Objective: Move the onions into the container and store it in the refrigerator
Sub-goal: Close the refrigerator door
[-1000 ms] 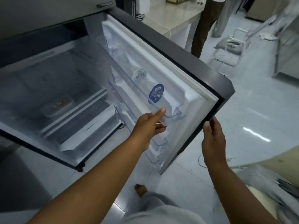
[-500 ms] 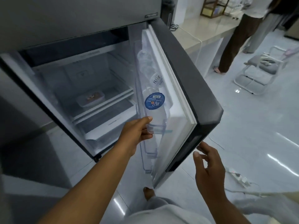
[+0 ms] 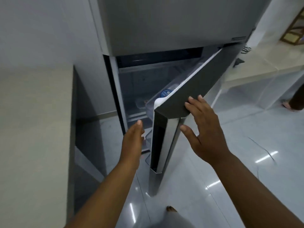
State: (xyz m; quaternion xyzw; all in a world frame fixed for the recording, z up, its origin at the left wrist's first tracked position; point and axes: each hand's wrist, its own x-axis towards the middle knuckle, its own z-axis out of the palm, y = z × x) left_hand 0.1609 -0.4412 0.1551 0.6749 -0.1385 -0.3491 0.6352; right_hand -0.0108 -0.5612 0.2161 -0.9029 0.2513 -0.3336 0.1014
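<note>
The grey refrigerator [image 3: 172, 25] stands ahead with its lower door [image 3: 202, 79] swung most of the way shut. My right hand [image 3: 202, 129] lies flat and open against the door's outer face near its free edge. My left hand [image 3: 134, 140] hovers open in the narrow gap beside the door's inner side, holding nothing. A clear container [image 3: 141, 102] with something brown in it shows dimly on a shelf inside. A bottle with a blue cap label [image 3: 166, 92] sits in the door rack. The onions themselves cannot be made out.
A beige counter [image 3: 32, 129] stands close on the left of the refrigerator. A white table [image 3: 263, 69] is at the right, with another person's foot [image 3: 287, 105] by it. A cable [image 3: 263, 148] lies on the glossy tiled floor. My own foot [image 3: 171, 208] shows at the bottom.
The refrigerator door has swung from wide open to nearly shut. My right hand moved from the door's edge onto its outer face. My left hand came off the door rack.
</note>
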